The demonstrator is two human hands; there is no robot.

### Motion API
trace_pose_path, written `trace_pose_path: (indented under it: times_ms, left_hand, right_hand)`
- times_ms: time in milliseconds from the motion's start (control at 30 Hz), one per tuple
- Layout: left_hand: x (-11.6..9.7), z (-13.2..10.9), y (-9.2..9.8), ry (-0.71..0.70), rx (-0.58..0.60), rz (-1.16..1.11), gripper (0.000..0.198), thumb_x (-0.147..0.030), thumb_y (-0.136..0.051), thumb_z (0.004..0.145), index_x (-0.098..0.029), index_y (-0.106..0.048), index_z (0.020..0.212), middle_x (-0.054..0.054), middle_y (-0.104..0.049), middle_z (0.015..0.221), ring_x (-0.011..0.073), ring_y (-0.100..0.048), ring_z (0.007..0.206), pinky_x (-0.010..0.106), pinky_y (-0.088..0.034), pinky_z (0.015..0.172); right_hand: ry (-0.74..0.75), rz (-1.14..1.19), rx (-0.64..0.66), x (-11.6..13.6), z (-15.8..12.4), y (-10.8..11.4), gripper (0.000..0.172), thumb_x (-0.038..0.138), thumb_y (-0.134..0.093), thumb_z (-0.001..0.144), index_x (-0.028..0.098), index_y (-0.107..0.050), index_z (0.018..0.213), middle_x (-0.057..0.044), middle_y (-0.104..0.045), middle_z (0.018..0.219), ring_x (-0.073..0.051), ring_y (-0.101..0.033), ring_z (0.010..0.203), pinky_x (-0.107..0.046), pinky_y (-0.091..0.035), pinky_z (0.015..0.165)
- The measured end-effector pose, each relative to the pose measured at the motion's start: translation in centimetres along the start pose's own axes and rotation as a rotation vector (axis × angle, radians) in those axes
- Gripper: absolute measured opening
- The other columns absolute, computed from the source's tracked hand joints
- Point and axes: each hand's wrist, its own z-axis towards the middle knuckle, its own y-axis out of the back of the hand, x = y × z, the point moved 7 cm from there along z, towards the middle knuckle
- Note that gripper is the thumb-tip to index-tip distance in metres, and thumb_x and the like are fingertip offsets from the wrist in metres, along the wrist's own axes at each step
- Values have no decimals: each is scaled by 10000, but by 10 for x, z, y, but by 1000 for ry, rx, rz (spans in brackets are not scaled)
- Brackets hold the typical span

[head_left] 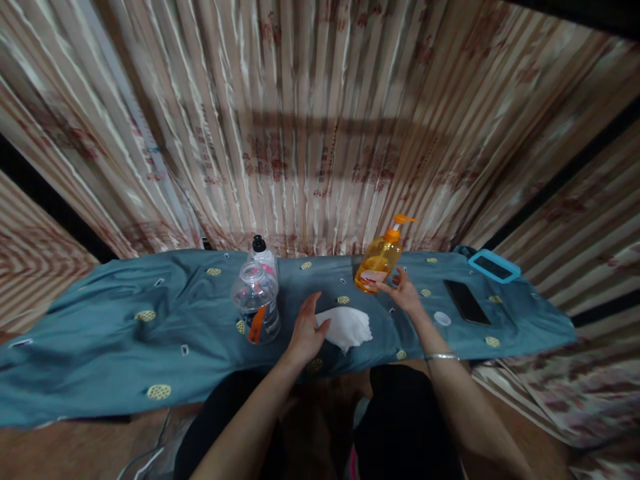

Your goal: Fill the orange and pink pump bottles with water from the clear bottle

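Note:
My left hand (309,330) is open, thumb and fingers spread, at the left edge of a crumpled white cloth or tissue (347,327); its thumb overlaps that edge. Close to the base of an orange pump bottle (379,262), my right hand (404,293) is also open. Its thumb reaches the lower side of the bottle, though I cannot tell whether it presses on it. The bottle holds amber liquid and looks tilted to the right in this wide view. Left of my left hand stands a clear, uncapped plastic bottle (256,300) with an orange label.
Behind the clear bottle is another bottle with a black cap (259,244). On the right lie a small white lid (442,319), a dark phone (467,301) and a blue-framed object (494,266). A teal patterned cloth (125,347) covers the table; a pleated curtain (310,153) hangs behind.

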Motion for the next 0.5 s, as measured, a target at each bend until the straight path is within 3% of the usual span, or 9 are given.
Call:
trace_pose_path:
  times_ms: [100,267,367,500]
  left_hand:
    - [26,-2,-2,91,28,122,512,-197,-591,758,-149,-525,1263,174,-556,1341,306,-495,1298,538,-352,1122]
    - [44,-4,-14,201,154,175,459,-223,-604,782,-167,-529,1231,115,-664,1147,267,-590,1159,468,-403,1084]
    - [41,-3,-20,213,107,129,461,-122,-637,710,-167,-553,1161,75,-654,1103,238,-596,1127,446,-409,1076]
    - [40,-2,-26,224,28,79,594,-41,-635,640,-168,-513,1208,95,-575,1224,214,-585,1130,411,-447,1032]
  right_hand:
    - [-21,-208,42,-6,-37,-11,277,348,-605,909,237,-601,1162,-75,-597,1244,-220,-608,1046,-437,-517,879]
    - [32,-362,219,-4,-87,-66,285,348,-618,901,189,-610,1137,-75,-614,1220,-234,-611,1066,-471,-500,905]
    - [56,-391,274,-1,-101,-86,270,341,-619,902,181,-614,1120,-70,-627,1185,-223,-625,1028,-451,-518,873]
    - [57,-388,295,1,-107,-90,252,346,-610,909,171,-615,1090,-50,-655,1073,-187,-651,901,-403,-544,795]
